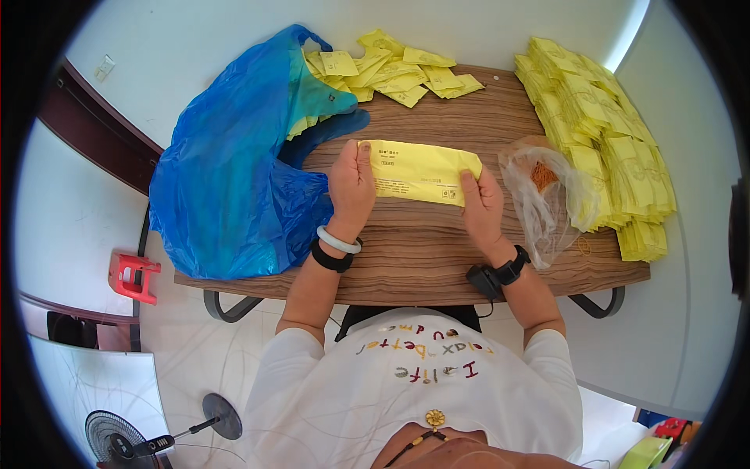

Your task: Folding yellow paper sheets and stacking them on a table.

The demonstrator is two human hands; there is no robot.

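A yellow packet (422,173) is above the counter (398,266), pinched at its ends by the left hand (351,186) and right hand (482,206), both partly hidden behind it. Leftward, a blue bag (223,172) conceals its deeper contents beside loose packets (394,72); rightward, a crumpled clear bag (544,227) partly covers the stacked packets (634,176).

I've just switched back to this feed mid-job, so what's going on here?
The person's left hand and right hand hold a yellow packet by its ends, above the wood-grain table. To the left sits a blue plastic bag, with loose yellow packets beside it. Stacked yellow packets line the right, near a clear plastic bag.
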